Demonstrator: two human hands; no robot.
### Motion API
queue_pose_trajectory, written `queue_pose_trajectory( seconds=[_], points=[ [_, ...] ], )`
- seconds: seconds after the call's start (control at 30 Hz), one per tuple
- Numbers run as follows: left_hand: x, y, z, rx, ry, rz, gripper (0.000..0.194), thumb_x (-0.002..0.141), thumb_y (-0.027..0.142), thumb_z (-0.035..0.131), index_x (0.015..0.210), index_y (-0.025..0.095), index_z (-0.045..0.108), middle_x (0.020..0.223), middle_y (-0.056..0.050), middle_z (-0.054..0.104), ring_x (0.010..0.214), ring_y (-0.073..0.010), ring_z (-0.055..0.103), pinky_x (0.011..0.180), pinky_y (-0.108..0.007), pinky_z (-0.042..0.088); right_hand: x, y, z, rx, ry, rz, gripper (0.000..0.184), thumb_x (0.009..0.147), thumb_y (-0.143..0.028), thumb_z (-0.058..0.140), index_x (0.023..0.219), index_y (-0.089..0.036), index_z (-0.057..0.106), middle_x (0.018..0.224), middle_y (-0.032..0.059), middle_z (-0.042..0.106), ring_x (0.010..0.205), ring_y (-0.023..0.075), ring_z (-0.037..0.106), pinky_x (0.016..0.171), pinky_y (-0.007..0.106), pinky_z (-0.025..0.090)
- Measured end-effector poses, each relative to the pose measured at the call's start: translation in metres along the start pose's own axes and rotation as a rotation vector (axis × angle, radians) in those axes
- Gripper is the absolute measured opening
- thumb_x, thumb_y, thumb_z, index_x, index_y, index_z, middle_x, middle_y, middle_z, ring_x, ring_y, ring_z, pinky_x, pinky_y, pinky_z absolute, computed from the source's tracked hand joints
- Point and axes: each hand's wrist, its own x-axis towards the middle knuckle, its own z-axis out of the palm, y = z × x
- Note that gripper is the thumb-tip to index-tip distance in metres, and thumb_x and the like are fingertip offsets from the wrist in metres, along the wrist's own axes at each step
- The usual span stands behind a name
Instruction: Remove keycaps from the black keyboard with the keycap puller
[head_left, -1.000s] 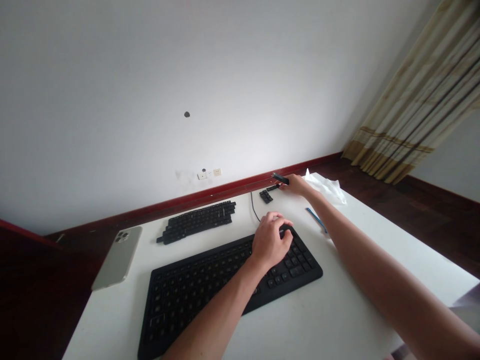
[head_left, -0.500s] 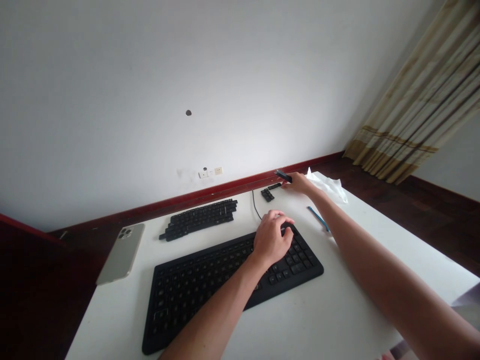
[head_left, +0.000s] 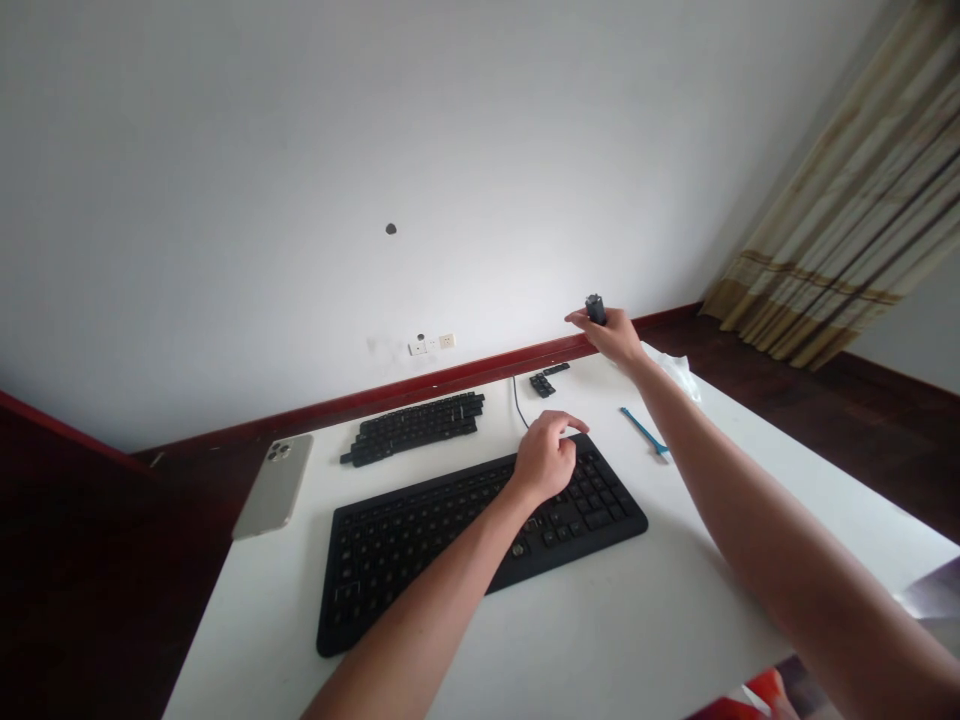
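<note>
A black keyboard (head_left: 420, 540) lies at a slant across the white table, many of its keycaps off on the left side. My left hand (head_left: 546, 455) rests on the keyboard's upper right part, index finger stretched out, thumb apart, nothing held. Raised above the table's far edge, my right hand (head_left: 619, 335) grips a short black tool (head_left: 595, 308) with a greyish end; its exact kind is unclear. Below that hand are small groups of loose black keycaps (head_left: 541, 384). A larger block of keycaps (head_left: 416, 428) sits in rows behind the keyboard.
A phone (head_left: 276, 485) lies face down at the table's left edge. To the right of the keyboard is a thin blue tool (head_left: 642, 430). Crumpled white plastic (head_left: 681, 375) lies at the far right, partly behind my right forearm. A cable (head_left: 517, 403) runs off the back.
My right hand has lifted from beside the small keycap groups, and the black tool in it has turned more upright. My left hand stays on the keyboard. The view has shifted slightly.
</note>
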Motion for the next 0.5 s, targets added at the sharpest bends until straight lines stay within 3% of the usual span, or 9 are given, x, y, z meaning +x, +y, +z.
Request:
queue_pose_trajectory(
  seconds=[0.1, 0.23, 0.37, 0.43, 0.5],
  points=[
    [0.007, -0.001, -0.009, -0.099, -0.068, -0.058, 0.034, 0.09, 0.003, 0.051, 0.108, 0.021, 0.073, 0.125, -0.006, 0.07, 0.102, -0.0199, 0.069, 0.098, -0.037, 0.058, -0.017, -0.044, 0.0, 0.222, -0.1, -0.093, 0.04, 0.094, -0.056, 0.066, 0.102, -0.02, 0.082, 0.065, 0.0002, 0.055, 0.063, 0.0155, 0.05, 0.061, 0.031, 0.04],
    [0.01, 0.005, -0.028, -0.159, -0.151, -0.051, 0.023, 0.096, 0.011, 0.055, 0.109, 0.02, 0.072, 0.12, -0.006, 0.075, 0.108, -0.0204, 0.071, 0.102, -0.038, 0.056, -0.053, -0.073, 0.002, 0.317, -0.343, -0.141, 0.048, 0.099, -0.063, 0.057, 0.101, -0.023, 0.082, 0.086, 0.0061, 0.069, 0.083, 0.0215, 0.063, 0.077, 0.035, 0.05],
    [-0.02, 0.015, -0.047, -0.041, -0.066, -0.017, 0.025, 0.096, 0.015, 0.059, 0.116, 0.021, 0.071, 0.126, -0.007, 0.074, 0.106, -0.0217, 0.071, 0.099, -0.039, 0.058, -0.089, -0.056, 0.0, 0.318, -0.368, -0.079, 0.052, 0.101, -0.064, 0.053, 0.093, -0.022, 0.083, 0.098, 0.0097, 0.076, 0.094, 0.0272, 0.066, 0.084, 0.04, 0.052],
    [-0.047, 0.019, -0.058, 0.113, -0.035, 0.054, 0.027, 0.096, 0.018, 0.061, 0.12, 0.022, 0.071, 0.127, -0.007, 0.073, 0.117, -0.0238, 0.068, 0.11, -0.043, 0.053, -0.101, -0.035, -0.003, 0.362, -0.353, 0.03, 0.057, 0.101, -0.066, 0.049, 0.088, -0.021, 0.082, 0.096, 0.0112, 0.077, 0.087, 0.0264, 0.065, 0.077, 0.039, 0.052],
    [-0.075, 0.022, -0.071, 0.327, -0.08, 0.093, 0.038, 0.093, 0.031, 0.071, 0.131, 0.025, 0.069, 0.136, -0.009, 0.068, 0.132, -0.0296, 0.061, 0.12, -0.051, 0.044, -0.107, -0.014, -0.005, 0.422, -0.368, 0.136, 0.063, 0.102, -0.067, 0.044, 0.088, -0.019, 0.082, 0.087, 0.0111, 0.074, 0.075, 0.0234, 0.061, 0.071, 0.038, 0.051]
  ],
)
